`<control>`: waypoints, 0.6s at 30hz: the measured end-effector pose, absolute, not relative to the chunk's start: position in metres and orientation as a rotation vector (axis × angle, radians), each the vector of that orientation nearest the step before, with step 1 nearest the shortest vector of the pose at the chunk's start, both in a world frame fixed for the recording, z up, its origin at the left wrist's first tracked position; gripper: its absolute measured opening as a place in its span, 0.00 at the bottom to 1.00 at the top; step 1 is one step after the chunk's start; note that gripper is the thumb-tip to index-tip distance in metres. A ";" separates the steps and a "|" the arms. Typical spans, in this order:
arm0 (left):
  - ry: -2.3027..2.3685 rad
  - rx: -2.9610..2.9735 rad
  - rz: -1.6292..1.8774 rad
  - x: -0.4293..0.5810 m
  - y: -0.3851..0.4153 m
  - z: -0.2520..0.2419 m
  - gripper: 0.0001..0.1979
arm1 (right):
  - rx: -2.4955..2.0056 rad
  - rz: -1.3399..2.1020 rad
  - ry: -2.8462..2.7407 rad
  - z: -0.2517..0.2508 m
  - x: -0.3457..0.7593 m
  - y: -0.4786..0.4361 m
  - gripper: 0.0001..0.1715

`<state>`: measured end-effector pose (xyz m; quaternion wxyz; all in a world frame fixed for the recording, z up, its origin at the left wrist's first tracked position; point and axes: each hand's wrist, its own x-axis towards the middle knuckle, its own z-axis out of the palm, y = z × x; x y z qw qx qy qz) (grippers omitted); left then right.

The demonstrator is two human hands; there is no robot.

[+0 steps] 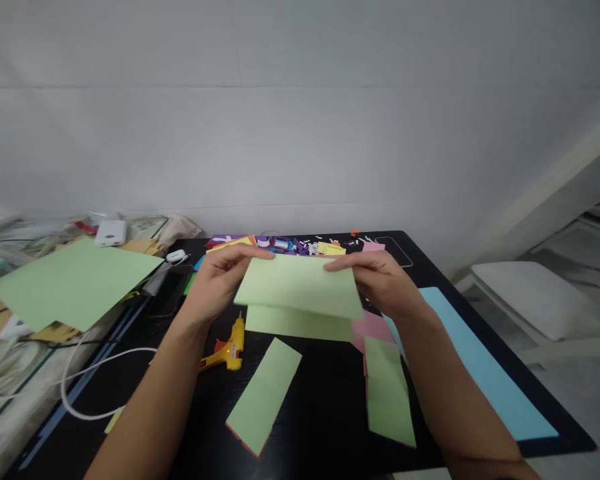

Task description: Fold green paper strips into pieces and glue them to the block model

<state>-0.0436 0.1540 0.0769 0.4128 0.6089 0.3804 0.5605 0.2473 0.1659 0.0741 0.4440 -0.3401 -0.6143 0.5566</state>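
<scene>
A light green sheet of paper point(300, 283) is held up off the table between my two hands. My left hand point(223, 275) pinches its far left corner, and my right hand point(377, 277) pinches the far right side. Behind and below it, another green paper piece point(305, 325) shows in part. Two narrower green pieces lie nearer to me, one tilted strip point(265, 397) at the middle and one strip point(389, 393) by my right forearm. A yellow glue gun point(235, 347) rests on the table beside my left wrist, its small light glowing orange.
The black table point(330, 413) bears paper scraps point(300, 247) along its far edge. A blue sheet point(480, 367) lies at the right. Clutter with a large green sheet point(80, 280) and a white cable point(75, 413) sits at the left. A white stool point(520, 293) stands at the right.
</scene>
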 end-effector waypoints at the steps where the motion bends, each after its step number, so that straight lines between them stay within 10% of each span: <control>1: 0.967 1.541 1.400 -0.044 0.153 0.078 0.07 | -0.813 1.430 -1.532 0.076 0.249 0.166 0.11; 9: 0.998 1.863 1.200 -0.035 0.149 0.078 0.12 | -0.725 1.558 -1.656 0.077 0.245 0.168 0.10; 13: 0.904 2.074 1.135 -0.020 0.144 0.077 0.16 | -0.815 1.356 -1.825 0.070 0.224 0.153 0.34; 18: 0.987 1.992 1.267 -0.016 0.136 0.076 0.14 | -0.802 1.262 -1.757 0.071 0.213 0.144 0.37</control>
